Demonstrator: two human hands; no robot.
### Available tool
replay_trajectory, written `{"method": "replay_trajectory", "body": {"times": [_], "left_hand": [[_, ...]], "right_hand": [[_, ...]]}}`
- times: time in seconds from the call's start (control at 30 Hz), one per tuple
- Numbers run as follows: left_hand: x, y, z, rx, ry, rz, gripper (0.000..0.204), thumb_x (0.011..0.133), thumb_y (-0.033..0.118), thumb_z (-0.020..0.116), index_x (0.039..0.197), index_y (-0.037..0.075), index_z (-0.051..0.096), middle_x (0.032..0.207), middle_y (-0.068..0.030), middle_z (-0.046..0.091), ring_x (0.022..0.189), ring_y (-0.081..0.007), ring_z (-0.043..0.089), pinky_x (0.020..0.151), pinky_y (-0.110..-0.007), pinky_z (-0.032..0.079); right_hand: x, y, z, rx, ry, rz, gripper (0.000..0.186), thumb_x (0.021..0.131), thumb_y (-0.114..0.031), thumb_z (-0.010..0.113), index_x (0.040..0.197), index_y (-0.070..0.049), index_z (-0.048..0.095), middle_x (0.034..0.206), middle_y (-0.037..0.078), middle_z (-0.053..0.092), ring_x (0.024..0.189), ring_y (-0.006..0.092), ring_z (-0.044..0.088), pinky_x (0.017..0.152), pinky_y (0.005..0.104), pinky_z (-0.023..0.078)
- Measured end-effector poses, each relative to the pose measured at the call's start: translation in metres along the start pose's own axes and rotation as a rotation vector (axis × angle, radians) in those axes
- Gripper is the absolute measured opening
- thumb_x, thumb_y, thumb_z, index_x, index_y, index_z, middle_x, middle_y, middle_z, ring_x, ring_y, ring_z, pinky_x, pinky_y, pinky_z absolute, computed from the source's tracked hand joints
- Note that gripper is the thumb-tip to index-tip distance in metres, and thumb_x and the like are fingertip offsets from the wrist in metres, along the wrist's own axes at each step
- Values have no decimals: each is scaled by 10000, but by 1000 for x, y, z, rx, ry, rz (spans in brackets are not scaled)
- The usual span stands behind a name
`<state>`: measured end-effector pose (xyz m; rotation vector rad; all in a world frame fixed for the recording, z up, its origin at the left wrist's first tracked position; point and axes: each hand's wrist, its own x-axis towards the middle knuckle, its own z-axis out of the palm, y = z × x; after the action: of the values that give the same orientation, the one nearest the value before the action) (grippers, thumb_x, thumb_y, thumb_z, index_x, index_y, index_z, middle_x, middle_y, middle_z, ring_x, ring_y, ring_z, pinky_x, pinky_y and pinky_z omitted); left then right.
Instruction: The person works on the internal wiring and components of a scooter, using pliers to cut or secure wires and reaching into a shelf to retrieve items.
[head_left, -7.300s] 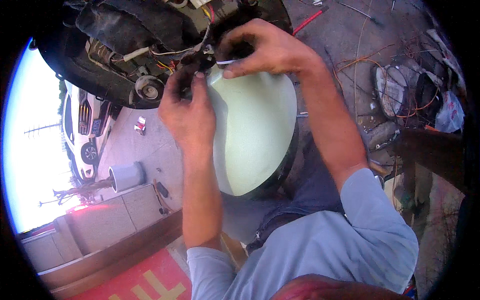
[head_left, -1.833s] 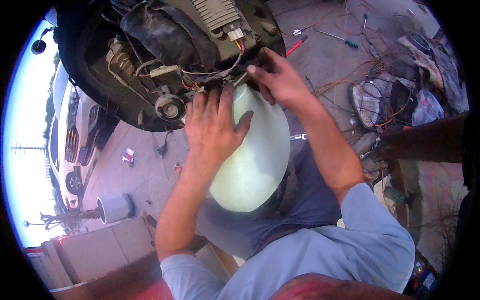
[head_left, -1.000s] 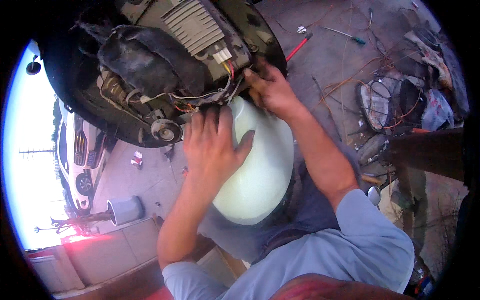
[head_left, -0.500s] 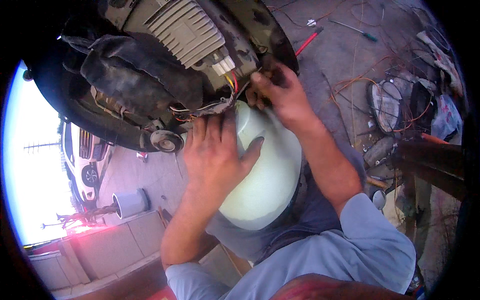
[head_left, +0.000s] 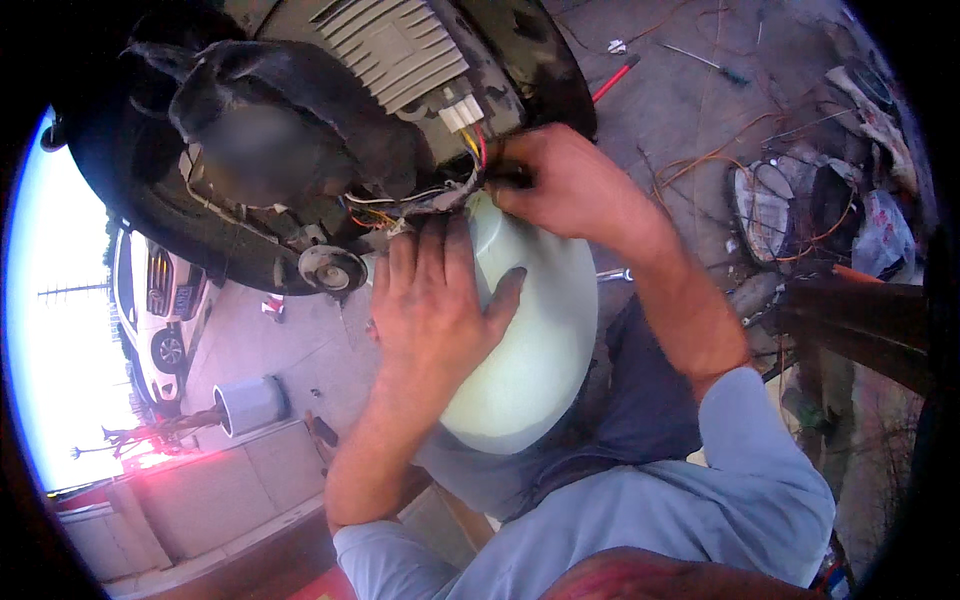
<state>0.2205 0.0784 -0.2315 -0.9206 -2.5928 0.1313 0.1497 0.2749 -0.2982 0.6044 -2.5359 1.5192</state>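
A smooth, pale green-white curved panel (head_left: 530,350) stands in front of my lap, below a dark vehicle body. My left hand (head_left: 430,310) lies on the panel with fingers stretched out and thumb apart, its fingertips near the upper edge. Just above those fingertips runs a taped wire bundle (head_left: 440,200) with several coloured strands. My right hand (head_left: 555,185) is at the panel's top right edge, by the end of the bundle. Its fingers are curled together, and what they hold is hidden. Over the wires sits a finned metal box (head_left: 393,50) with a white connector (head_left: 461,112) plugged in.
Dark cloth-like material (head_left: 290,110) and a round horn-like part (head_left: 332,268) are on the vehicle body. On the ground at right lie a screwdriver (head_left: 735,75), a red-handled tool (head_left: 615,80), loose wires and scrap. A planter (head_left: 252,405) and parked car (head_left: 155,310) are at left.
My right hand has moved slightly left and turned, its fingers now curled in by the wire bundle. The left hand stays on the panel. The view has shifted slightly.
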Motion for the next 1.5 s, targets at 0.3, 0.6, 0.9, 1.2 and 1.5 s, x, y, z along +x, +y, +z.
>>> {"method": "replay_trajectory", "body": {"times": [0.3, 0.6, 0.9, 1.2, 1.5], "left_hand": [[-5, 1, -13, -71, -50, -41, 626, 782, 409, 758, 1186, -35, 580, 1171, -196, 629, 1052, -378, 554, 906, -478, 448], [-8, 7, -11, -34, -17, -41, 612, 766, 403, 761, 1156, -35, 585, 1161, -189, 629, 1077, -350, 552, 898, -453, 445], [-9, 3, -14, -58, -16, 2, 596, 775, 411, 757, 1138, -29, 582, 1128, -182, 624, 1073, -346, 550, 900, -455, 448], [-10, 0, -14, -58, -52, 14, 632, 775, 420, 759, 1172, -32, 566, 1120, -183, 620, 1078, -348, 551, 894, -456, 453], [-10, -1, -18, -81, -44, 25, 652, 751, 416, 776, 1171, -37, 569, 1147, -189, 620, 1118, -354, 549, 947, -456, 461]], "right_hand": [[36, -9, -24, -290, -399, -182, 334, 841, -202, 651, 1129, -33, 657, 994, 250, 695, 901, 415, 685, 794, 483, 562], [37, 0, 0, -477, -323, -436, 301, 867, -157, 611, 1145, -53, 663, 999, 234, 694, 933, 413, 683, 839, 494, 550], [16, -26, -34, -196, -375, -177, 292, 852, -196, 647, 1072, -12, 704, 899, 236, 695, 841, 391, 672, 780, 462, 531], [29, -8, -34, -550, -518, -318, 391, 872, -212, 620, 1255, -152, 670, 993, 229, 702, 941, 383, 685, 828, 483, 553], [32, 15, -9, -727, -411, -539, 326, 873, -110, 554, 1188, -92, 639, 986, 206, 689, 937, 382, 689, 816, 503, 558]]}}
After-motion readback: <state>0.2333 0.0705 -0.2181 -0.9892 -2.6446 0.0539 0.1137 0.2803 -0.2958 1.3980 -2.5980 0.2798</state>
